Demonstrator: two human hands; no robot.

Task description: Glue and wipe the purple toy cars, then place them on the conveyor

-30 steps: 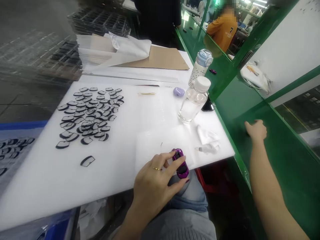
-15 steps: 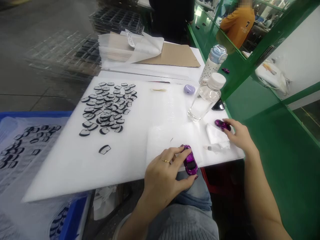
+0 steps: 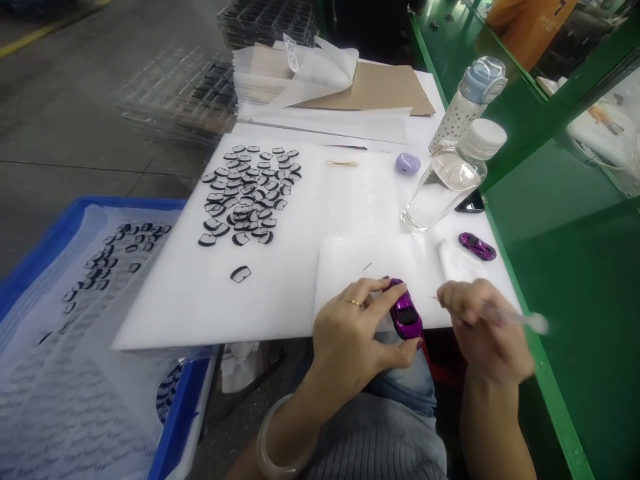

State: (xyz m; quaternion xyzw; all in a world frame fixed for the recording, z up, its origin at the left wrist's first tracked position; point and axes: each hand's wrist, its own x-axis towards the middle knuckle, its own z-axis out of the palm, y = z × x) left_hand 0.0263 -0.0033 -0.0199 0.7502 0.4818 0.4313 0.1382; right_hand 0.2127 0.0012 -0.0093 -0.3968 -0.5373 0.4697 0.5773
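Note:
My left hand [image 3: 357, 323] pinches a purple toy car [image 3: 406, 315] between thumb and fingertips at the table's front edge. The car's dark windshield area faces up. To the right, my right hand [image 3: 487, 320] is closed around a clear syringe [image 3: 515, 316], blurred by motion. Its thin tip points left toward the held car, apart from it, and its pale end sticks out to the right. A second purple toy car [image 3: 477, 246] rests beyond my right hand, beside a folded white cloth [image 3: 453, 261].
Many small black-edged clear window pieces [image 3: 245, 200] lie on the white table [image 3: 280, 300], one single piece [image 3: 241, 274] nearer me. A clear bottle [image 3: 445, 180], a dotted bottle [image 3: 463, 100] and a purple case [image 3: 408, 163] stand right. A blue crate [image 3: 100, 207] is at left.
My right hand has let go of the second car and picked up the syringe from the table. My left hand keeps its hold on the first car. The view has shifted.

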